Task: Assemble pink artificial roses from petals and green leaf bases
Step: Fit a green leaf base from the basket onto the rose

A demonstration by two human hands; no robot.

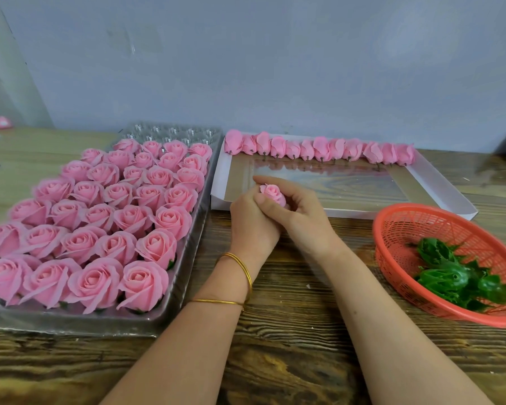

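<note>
Two bare hands close around one small pink foam rose bud [272, 192] over the table's middle.
The left hand [253, 226] and right hand [301, 214] curl around it, so only the tip shows at twelve o'clock. A light, even squeeze should avoid crushing the petals. Green plastic leaf bases [444, 279] lie at four o'clock in a red mesh basket [398, 229].

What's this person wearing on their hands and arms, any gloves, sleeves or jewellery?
No gloves, and no sleeves in view: both forearms are bare. Above the left hand sit two thin gold bangles, one at the wrist, one slightly further up the forearm. The right hand and wrist show no ring, watch or band.
</note>
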